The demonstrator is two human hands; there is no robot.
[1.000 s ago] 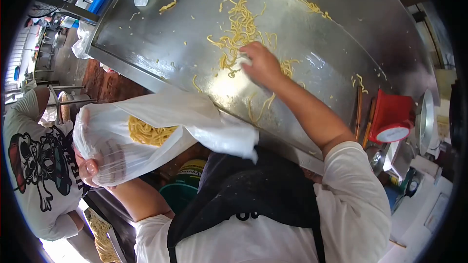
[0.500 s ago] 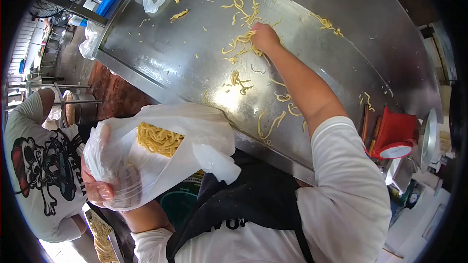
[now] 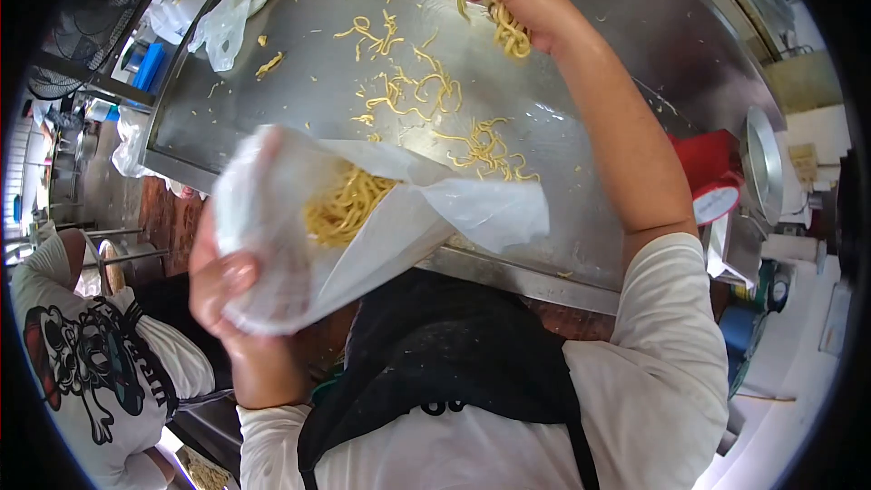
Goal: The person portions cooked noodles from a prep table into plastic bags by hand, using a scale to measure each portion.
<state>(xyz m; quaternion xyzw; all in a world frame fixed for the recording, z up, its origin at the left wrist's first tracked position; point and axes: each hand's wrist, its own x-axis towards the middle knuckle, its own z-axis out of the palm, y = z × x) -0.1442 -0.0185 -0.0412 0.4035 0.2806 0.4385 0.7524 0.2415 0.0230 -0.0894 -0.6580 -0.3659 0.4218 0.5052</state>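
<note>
Noodles are clutched in the fingers of the right hand on the far side; more are held in a plastic bag, gripped at near left by the left hand; strands are scattered across the metal table.

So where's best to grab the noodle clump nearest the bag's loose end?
Probably gather the noodle clump by its tangled middle, from above and right: its loose strands lie flat on the steel table, and the white bag's loose end hangs in front.
</note>
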